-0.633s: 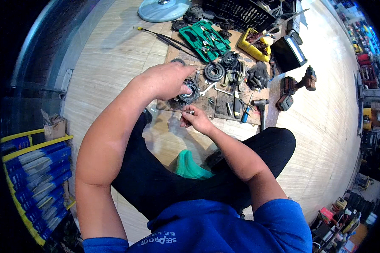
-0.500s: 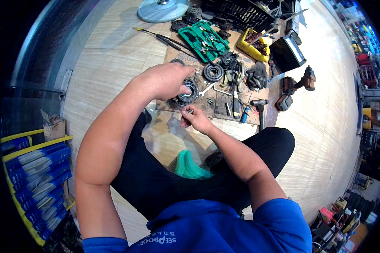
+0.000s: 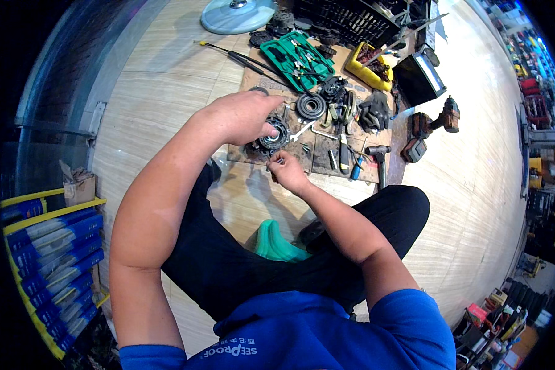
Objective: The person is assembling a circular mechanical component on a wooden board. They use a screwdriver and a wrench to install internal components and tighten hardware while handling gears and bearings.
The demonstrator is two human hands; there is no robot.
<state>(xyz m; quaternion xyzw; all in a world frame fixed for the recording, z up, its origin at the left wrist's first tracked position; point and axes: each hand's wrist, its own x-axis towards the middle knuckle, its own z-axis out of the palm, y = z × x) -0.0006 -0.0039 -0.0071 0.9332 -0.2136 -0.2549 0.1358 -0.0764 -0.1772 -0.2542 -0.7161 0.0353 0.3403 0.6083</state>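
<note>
Steadying the round, dark metal housing (image 3: 280, 138) at the frame's upper centre likely helps: the left hand (image 3: 246, 117) is lying over it, grip unclear; the right hand (image 3: 288, 171), fingers bunched, is hovering beside its lower edge, contents indistinct.

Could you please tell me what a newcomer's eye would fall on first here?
Probably the bare left hand at the round, dark metal part, with the bare right hand just below it in the picture. Beyond them, the open green plastic tool case stands out, with a yellow plastic tub to its right.
</note>
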